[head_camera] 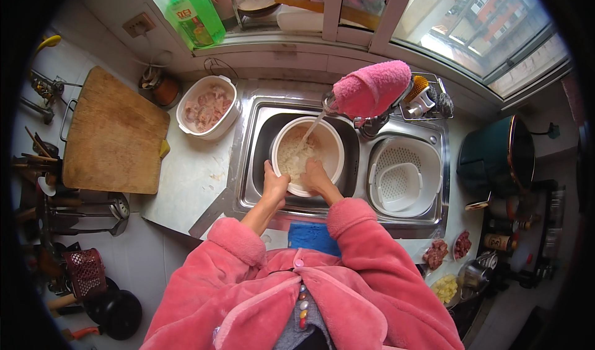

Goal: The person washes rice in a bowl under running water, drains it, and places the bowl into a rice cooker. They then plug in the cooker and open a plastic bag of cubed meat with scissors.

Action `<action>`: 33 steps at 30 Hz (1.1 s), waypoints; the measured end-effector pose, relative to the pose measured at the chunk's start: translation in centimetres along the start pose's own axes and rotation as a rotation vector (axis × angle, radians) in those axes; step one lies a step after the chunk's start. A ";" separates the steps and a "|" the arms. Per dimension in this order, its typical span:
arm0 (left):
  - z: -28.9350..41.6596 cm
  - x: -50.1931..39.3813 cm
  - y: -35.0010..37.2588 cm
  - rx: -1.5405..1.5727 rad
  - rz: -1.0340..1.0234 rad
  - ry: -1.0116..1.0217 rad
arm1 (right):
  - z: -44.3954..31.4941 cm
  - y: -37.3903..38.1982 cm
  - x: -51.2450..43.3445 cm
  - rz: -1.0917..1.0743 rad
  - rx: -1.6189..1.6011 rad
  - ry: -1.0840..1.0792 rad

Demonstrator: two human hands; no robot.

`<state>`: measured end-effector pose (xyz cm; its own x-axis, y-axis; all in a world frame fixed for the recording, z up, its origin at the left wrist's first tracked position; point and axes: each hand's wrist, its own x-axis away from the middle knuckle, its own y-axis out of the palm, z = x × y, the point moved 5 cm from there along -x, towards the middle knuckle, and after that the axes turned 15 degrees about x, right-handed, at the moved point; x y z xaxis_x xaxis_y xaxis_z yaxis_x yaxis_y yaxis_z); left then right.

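Water runs from the faucet (329,103), which has a pink towel (372,90) wrapped over it, into a white round bowl (340,150) in the left basin of the steel sink. Wet, pale grains that look like rice (292,157) lie in the bowl. My left hand (275,185) grips the bowl's near left rim. My right hand (318,178) reaches over the near rim, its fingers down in the bowl among the grains and partly hidden; whether they close on any grains I cannot tell. A blue cloth (314,237) lies at the sink's front edge.
White colanders (430,187) sit in the right basin. Left of the sink are a white tub (228,126) of raw meat and an upright wooden cutting board (111,136). A dark green pot (483,155), plates of meat and chopped pale food (445,288) stand at right.
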<state>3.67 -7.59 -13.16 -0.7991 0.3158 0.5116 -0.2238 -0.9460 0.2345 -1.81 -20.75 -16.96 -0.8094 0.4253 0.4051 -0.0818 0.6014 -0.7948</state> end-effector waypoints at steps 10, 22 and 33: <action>2.2 1.3 0.4 0.050 -0.080 -0.097 | -3.3 -5.2 0.3 0.452 -0.138 -0.489; 2.0 1.2 0.5 0.065 -0.070 -0.209 | 0.2 -2.4 -0.6 0.265 0.298 -0.222; -0.8 0.3 -1.6 0.087 -0.054 -0.363 | -3.7 -4.1 0.6 0.425 -0.011 -0.435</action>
<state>3.35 -5.99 -14.00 -0.5339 0.3849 0.7528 -0.1994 -0.9226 0.3303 0.23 -20.51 -11.77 -0.9334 0.3159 -0.1701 0.3046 0.4476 -0.8407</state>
